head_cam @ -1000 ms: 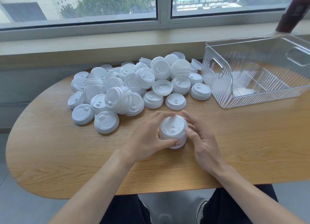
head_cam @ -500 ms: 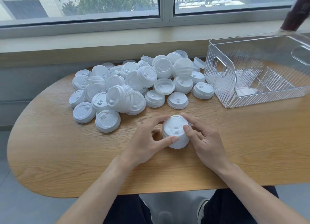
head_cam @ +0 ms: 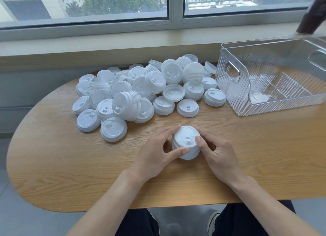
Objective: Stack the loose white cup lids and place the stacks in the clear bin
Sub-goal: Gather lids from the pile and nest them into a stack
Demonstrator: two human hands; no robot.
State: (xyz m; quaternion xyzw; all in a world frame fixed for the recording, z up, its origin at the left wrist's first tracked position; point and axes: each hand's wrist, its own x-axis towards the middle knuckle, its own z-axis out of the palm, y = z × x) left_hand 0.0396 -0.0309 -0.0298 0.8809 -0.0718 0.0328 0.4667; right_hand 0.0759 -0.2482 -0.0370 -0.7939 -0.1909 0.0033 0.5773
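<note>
Nearest to the person, the left hand (head_cam: 158,150) and the right hand (head_cam: 214,151) are curled around a short stack of lids (head_cam: 186,142) that stands on the wooden table (head_cam: 53,165), thumbs and fingertips pressing its sides and top. If the lids are not fully nested, the stack may tilt or come apart when it is lifted. Behind it lies the big pile of loose lids (head_cam: 141,92); a careless sleeve or wrist could push some off the table edge. Further right, the clear bin (head_cam: 264,80) looks empty. It appears light, so it may slide if the stack bumps its wall.
</note>
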